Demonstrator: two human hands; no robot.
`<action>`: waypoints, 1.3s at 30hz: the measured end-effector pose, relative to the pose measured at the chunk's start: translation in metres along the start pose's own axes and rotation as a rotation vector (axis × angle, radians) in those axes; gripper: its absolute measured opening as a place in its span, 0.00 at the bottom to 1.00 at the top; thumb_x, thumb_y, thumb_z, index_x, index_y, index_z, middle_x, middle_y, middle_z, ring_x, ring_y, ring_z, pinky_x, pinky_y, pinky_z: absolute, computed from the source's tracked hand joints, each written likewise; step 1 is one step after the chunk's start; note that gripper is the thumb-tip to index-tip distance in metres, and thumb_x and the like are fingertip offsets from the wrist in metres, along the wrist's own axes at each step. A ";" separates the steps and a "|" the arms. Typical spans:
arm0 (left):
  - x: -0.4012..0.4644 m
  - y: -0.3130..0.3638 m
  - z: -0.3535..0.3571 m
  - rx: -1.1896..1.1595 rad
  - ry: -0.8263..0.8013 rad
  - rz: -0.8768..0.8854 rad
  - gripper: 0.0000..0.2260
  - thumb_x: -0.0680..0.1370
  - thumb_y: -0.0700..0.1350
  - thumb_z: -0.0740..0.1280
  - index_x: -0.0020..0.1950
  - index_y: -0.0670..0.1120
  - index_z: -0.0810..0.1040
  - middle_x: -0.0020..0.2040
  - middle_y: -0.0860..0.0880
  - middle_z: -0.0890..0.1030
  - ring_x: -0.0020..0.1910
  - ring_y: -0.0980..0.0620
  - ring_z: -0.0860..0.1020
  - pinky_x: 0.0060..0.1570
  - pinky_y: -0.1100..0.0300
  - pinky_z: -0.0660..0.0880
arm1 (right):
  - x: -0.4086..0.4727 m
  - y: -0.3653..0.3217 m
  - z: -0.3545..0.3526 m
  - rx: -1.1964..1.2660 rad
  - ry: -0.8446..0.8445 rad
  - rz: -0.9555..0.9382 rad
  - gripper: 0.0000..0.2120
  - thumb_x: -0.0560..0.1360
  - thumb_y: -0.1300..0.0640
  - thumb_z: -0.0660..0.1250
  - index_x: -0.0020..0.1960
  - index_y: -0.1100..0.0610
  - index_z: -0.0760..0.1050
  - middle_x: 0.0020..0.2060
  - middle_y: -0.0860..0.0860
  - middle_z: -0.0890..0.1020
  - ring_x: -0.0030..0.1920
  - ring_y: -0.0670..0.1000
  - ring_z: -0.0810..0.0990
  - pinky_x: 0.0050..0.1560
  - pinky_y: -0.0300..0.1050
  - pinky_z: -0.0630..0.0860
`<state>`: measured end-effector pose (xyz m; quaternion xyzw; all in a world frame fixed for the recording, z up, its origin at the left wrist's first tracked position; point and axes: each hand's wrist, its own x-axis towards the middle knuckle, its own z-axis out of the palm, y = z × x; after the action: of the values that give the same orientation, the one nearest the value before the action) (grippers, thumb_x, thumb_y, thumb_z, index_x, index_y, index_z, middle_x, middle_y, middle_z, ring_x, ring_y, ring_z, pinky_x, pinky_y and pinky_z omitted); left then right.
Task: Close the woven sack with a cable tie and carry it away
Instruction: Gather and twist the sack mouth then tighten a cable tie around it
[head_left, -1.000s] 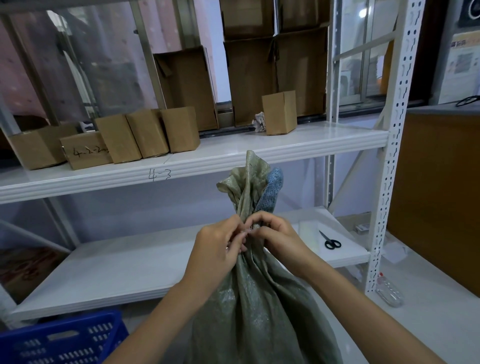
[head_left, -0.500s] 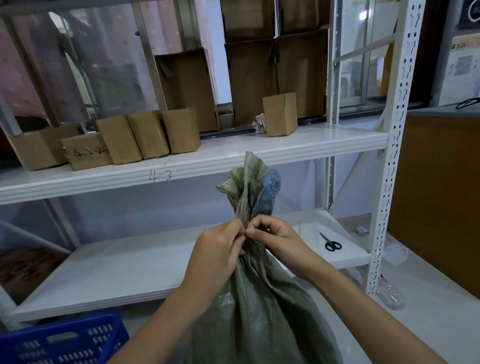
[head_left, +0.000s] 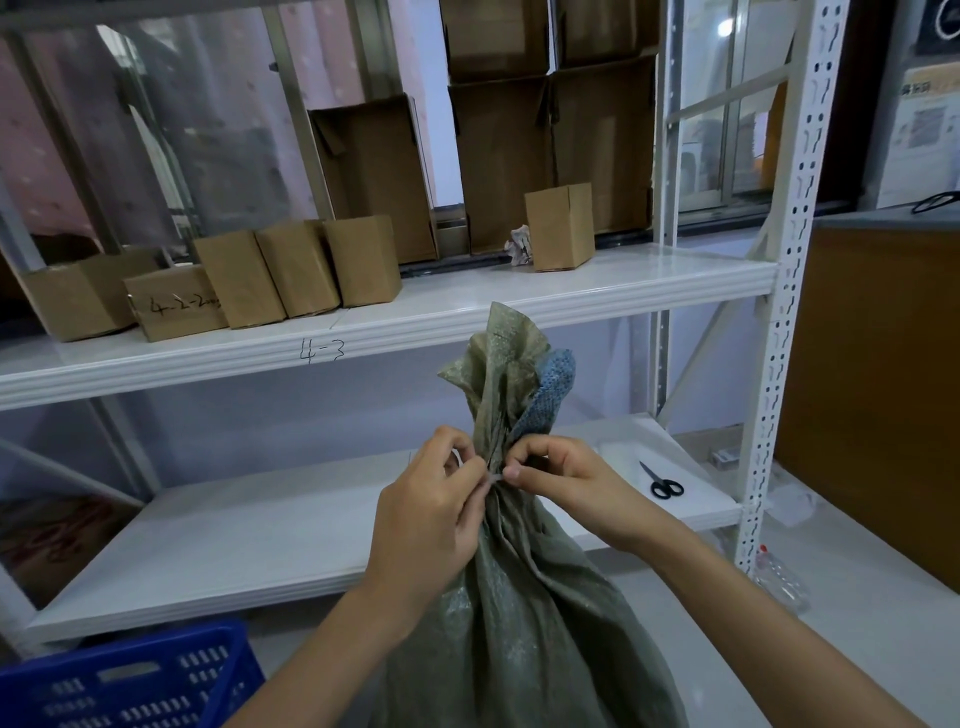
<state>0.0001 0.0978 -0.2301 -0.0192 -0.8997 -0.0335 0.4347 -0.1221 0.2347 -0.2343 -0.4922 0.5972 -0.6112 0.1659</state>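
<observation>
A grey-green woven sack (head_left: 519, 623) stands upright in front of me, its mouth gathered into a bunched neck with a blue patch on the right side. A thin pale cable tie (head_left: 494, 477) wraps the neck. My left hand (head_left: 431, 514) pinches the tie on the left of the neck. My right hand (head_left: 561, 475) pinches it from the right, thumb against the neck. The fingertips of both hands almost meet at the tie.
A white metal rack (head_left: 571, 301) stands behind the sack, with several cardboard boxes (head_left: 296, 275) on its upper shelf. Black scissors (head_left: 661, 482) lie on the lower shelf at the right. A blue plastic crate (head_left: 130, 680) sits bottom left. A brown panel (head_left: 883, 389) stands right.
Both hands stay at the sack's neck; their fingers have shifted slightly on the tie. The sack top has tilted a little to the right.
</observation>
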 end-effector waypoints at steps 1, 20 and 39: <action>-0.001 -0.001 0.000 0.002 -0.003 -0.004 0.04 0.74 0.42 0.67 0.40 0.45 0.75 0.47 0.50 0.72 0.36 0.52 0.74 0.25 0.54 0.73 | 0.000 -0.001 -0.001 -0.006 0.004 0.009 0.05 0.75 0.58 0.66 0.40 0.54 0.76 0.34 0.50 0.75 0.38 0.51 0.71 0.43 0.46 0.67; -0.016 -0.013 -0.007 0.132 -0.077 0.046 0.04 0.74 0.40 0.67 0.40 0.43 0.74 0.44 0.48 0.76 0.34 0.53 0.72 0.28 0.64 0.66 | -0.010 0.007 -0.014 -0.279 0.100 0.003 0.08 0.77 0.64 0.65 0.39 0.64 0.74 0.55 0.53 0.73 0.52 0.44 0.81 0.51 0.34 0.74; -0.011 -0.008 -0.005 0.205 -0.104 0.046 0.06 0.73 0.39 0.69 0.39 0.41 0.74 0.40 0.46 0.74 0.30 0.49 0.72 0.25 0.62 0.61 | 0.002 -0.008 0.010 -0.513 0.052 -0.127 0.05 0.72 0.57 0.70 0.40 0.58 0.80 0.33 0.50 0.82 0.33 0.47 0.79 0.37 0.42 0.75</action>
<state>0.0100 0.0895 -0.2359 0.0029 -0.9192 0.0698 0.3876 -0.1121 0.2292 -0.2278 -0.5390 0.7044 -0.4615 -0.0183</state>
